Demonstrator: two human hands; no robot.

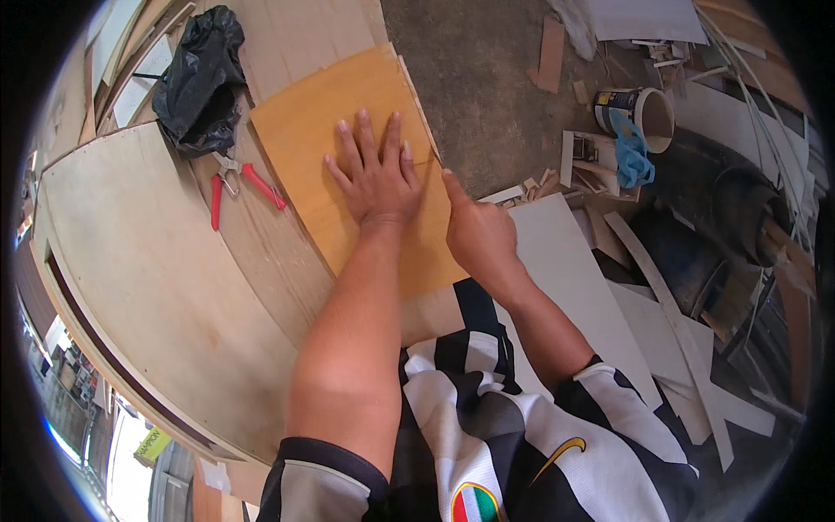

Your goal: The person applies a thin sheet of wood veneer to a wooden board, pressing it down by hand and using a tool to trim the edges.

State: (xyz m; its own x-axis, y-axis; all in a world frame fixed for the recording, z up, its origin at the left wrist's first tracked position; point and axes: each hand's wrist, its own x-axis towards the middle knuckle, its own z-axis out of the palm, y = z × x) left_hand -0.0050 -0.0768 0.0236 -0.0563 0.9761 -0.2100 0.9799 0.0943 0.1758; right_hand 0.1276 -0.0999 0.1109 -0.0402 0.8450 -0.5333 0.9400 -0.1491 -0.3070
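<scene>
A yellow-orange rectangular board (304,148) lies at a slant on the pale wooden bench top (296,35). My left hand (378,183) is pressed flat on it, fingers spread, holding nothing else. At the board's right edge is my right hand (478,230), its index finger stretched along the edge and the other fingers curled in. Whatever those curled fingers hold, if anything, is hidden. A thin strip along the edge above the right fingertip looks rough and pale. Left of the board lie red-handled pliers (264,187), their jaws partly under a black plastic bag (204,83).
A curved pale wooden cabinet piece (156,252) fills the left side. On the right, the floor holds white board offcuts (574,287), a long thin strip (674,322), a bucket (654,120), a blue cloth-like piece (632,152) and a dark cylindrical container (739,200).
</scene>
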